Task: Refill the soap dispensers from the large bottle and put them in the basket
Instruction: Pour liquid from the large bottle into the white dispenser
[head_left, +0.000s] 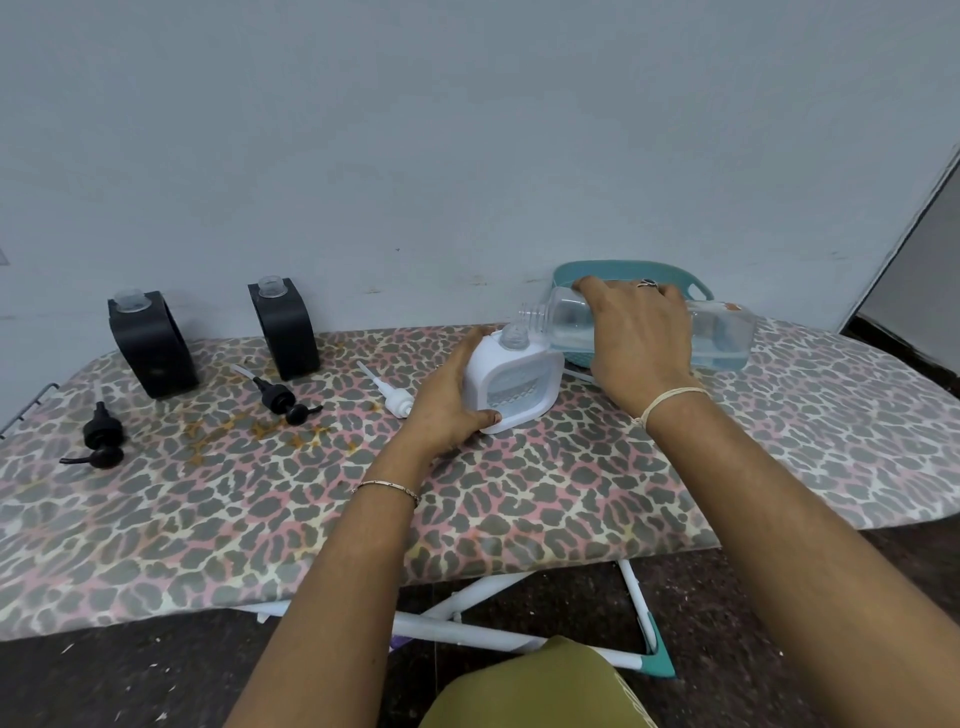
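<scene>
Seen from the head camera, the left hand (447, 400) curls fingers and thumb round the squat white plastic soap dispenser (519, 384), which stands open-necked on the leopard-print ironing board (519, 493). The right hand (639, 332) clamps over the large clear plastic bottle (722, 332). The bottle is tipped nearly level, its mouth just above that neck, in front of the teal plastic basket (691, 283). A clean pour likely needs the dispenser held steady and a slow tilt. No writing is legible.
</scene>
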